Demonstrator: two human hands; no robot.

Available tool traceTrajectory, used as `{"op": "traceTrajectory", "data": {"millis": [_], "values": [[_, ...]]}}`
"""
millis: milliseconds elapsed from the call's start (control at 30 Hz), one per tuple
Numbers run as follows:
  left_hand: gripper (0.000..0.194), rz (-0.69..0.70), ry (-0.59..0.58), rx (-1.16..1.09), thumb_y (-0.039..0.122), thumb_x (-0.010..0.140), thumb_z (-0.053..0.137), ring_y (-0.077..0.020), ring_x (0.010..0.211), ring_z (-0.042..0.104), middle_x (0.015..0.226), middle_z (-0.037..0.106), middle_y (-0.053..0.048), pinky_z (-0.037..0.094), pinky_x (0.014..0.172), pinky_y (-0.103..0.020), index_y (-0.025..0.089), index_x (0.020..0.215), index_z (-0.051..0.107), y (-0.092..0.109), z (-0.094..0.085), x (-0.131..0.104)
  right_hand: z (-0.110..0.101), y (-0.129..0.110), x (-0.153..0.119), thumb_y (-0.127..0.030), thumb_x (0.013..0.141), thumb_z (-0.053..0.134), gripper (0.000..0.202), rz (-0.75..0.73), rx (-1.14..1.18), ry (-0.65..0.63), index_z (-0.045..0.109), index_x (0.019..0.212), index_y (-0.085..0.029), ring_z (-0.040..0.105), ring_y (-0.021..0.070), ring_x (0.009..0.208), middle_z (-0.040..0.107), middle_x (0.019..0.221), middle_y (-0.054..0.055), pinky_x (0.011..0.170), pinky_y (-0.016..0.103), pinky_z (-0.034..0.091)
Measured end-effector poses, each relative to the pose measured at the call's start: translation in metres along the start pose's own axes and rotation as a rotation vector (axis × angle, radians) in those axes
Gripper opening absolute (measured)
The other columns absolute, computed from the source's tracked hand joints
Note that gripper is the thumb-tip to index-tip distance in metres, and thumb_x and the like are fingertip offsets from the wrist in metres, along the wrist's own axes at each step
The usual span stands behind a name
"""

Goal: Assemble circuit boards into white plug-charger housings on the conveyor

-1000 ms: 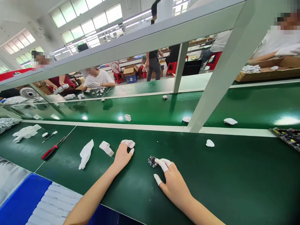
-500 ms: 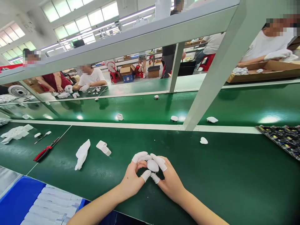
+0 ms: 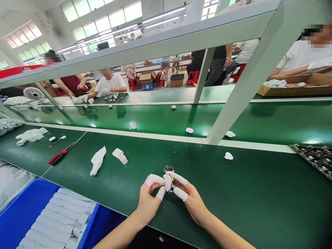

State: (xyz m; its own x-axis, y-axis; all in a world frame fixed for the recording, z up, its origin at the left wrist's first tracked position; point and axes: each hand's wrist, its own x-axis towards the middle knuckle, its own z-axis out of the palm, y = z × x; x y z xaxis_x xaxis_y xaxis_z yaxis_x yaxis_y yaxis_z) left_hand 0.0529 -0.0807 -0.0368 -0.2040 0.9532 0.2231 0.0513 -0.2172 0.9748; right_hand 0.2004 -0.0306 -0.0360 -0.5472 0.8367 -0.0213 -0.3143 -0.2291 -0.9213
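Observation:
Between my hands is a small white rounded plastic shell [image 3: 168, 183], tilted on edge, with dark circuit parts showing on its right side. My left hand [image 3: 150, 197] pinches the shell from the left with thumb and fingertips. From the other side, my right hand [image 3: 192, 197] is closed on the circuit board part [image 3: 171, 188] against the shell. White finger cots cover the gripping fingertips. Just beyond them is a dark electronic piece [image 3: 168, 169]; whether it rests on the bench or is joined to the held part, I cannot tell.
On the green bench [image 3: 246, 193] lie red-black pliers [image 3: 61, 156], a crumpled white glove [image 3: 98, 160], a white plastic sleeve [image 3: 119, 156] and a white shell [image 3: 228, 156]. Circuit boards [image 3: 315, 157] lie right. A blue bin [image 3: 94, 216] stands lower left. A frame post [image 3: 233, 79] rises ahead; people sit beyond.
The white shell has turned from facing up to standing on edge, exposing circuit parts. The dark electronic piece now shows beyond my fingers. The whole view has shifted slightly.

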Motion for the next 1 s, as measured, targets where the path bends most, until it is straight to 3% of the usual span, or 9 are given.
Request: {"op": "traceTrajectory", "data": {"millis": [100,167,267,367,500,600,700,867,1000], "values": [[0.009,0.13,-0.048,0.233,0.016,0.085,0.056,-0.014,0.081,0.063,0.088,0.063,-0.003,0.054,0.077,-0.027,0.021,0.091,0.061,0.007,-0.012,-0.008,0.005,-0.002,-0.003,-0.045,0.078,0.068,0.04,0.087,0.144,-0.008,0.068,0.111,-0.023,0.063,0.0238,0.098,0.07,0.106,0.008,0.098,0.044,0.044],[0.014,0.282,-0.077,0.446,0.016,0.086,0.054,-0.0154,0.082,0.063,0.089,0.066,-0.003,0.053,0.078,-0.029,0.022,0.096,0.063,0.011,-0.032,-0.005,0.007,-0.003,-0.004,-0.045,0.084,0.061,0.036,0.136,0.263,0.007,0.069,0.108,-0.02,0.063,0.0211,0.086,0.071,0.094,0.008,0.09,0.041,0.048],[0.023,0.411,0.097,0.858,0.019,0.087,0.052,-0.0202,0.1,0.061,0.104,0.066,-0.006,0.049,0.093,-0.035,0.024,0.107,0.062,0.014,-0.08,0.016,0.007,-0.007,-0.004,-0.042,0.089,0.051,0.036,0.173,0.364,0.011,0.066,0.113,-0.02,0.06,0.0184,0.08,0.067,0.09,0.007,0.082,0.036,0.049],[0.033,0.212,0.221,1.393,0.027,0.086,0.051,-0.0288,0.121,0.05,0.124,0.058,-0.011,0.04,0.104,-0.044,0.022,0.118,0.059,0.006,-0.133,0.043,0.005,-0.015,-0.004,-0.042,0.089,0.047,0.039,0.184,0.379,-0.01,0.065,0.115,-0.021,0.058,0.0187,0.078,0.063,0.088,0.007,0.077,0.035,0.049],[0.025,0.136,0.272,1.509,0.023,0.081,0.048,-0.0375,0.12,0.049,0.113,0.063,-0.017,0.035,0.103,-0.056,0.014,0.096,0.066,-0.016,-0.172,0.059,0.001,-0.02,-0.005,-0.041,0.086,0.052,0.036,0.104,0.388,-0.017,0.068,0.111,-0.021,0.054,0.0176,0.075,0.058,0.084,0.006,0.073,0.033,0.048],[0.025,0.135,0.275,1.545,0.024,0.083,0.045,-0.0371,0.117,0.051,0.1,0.066,-0.018,0.035,0.102,-0.056,0.013,0.09,0.065,-0.031,-0.174,0.055,0.0,-0.021,-0.007,-0.041,0.082,0.059,0.037,0.01,0.309,-0.043,0.067,0.113,-0.022,0.053,0.0183,0.077,0.057,0.084,0.005,0.077,0.036,0.046],[0.031,0.14,0.28,1.553,0.029,0.082,0.047,-0.0354,0.118,0.051,0.103,0.065,-0.017,0.037,0.103,-0.054,0.012,0.103,0.063,-0.039,-0.164,0.05,-0.001,-0.025,-0.009,-0.045,0.075,0.068,0.049,-0.071,0.181,-0.084,0.064,0.119,-0.024,0.053,0.0184,0.075,0.057,0.078,0.002,0.08,0.038,0.044],[0.05,0.181,0.187,1.454,0.025,0.079,0.05,-0.0324,0.128,0.043,0.125,0.056,-0.016,0.035,0.109,-0.048,0.013,0.128,0.05,-0.037,-0.147,0.052,-0.005,-0.028,-0.01,-0.05,0.068,0.073,0.059,-0.089,0.019,-0.096,0.063,0.119,-0.022,0.058,0.0224,0.084,0.065,0.088,0.007,0.086,0.042,0.044],[0.047,0.123,0.12,1.251,0.024,0.083,0.049,-0.0309,0.122,0.049,0.127,0.053,-0.013,0.041,0.103,-0.048,0.019,0.129,0.05,-0.031,-0.136,0.05,-0.01,-0.027,-0.01,-0.046,0.07,0.071,0.061,-0.067,-0.039,-0.098,0.058,0.127,-0.025,0.058,0.0255,0.098,0.065,0.1,0.009,0.097,0.047,0.04]]}}
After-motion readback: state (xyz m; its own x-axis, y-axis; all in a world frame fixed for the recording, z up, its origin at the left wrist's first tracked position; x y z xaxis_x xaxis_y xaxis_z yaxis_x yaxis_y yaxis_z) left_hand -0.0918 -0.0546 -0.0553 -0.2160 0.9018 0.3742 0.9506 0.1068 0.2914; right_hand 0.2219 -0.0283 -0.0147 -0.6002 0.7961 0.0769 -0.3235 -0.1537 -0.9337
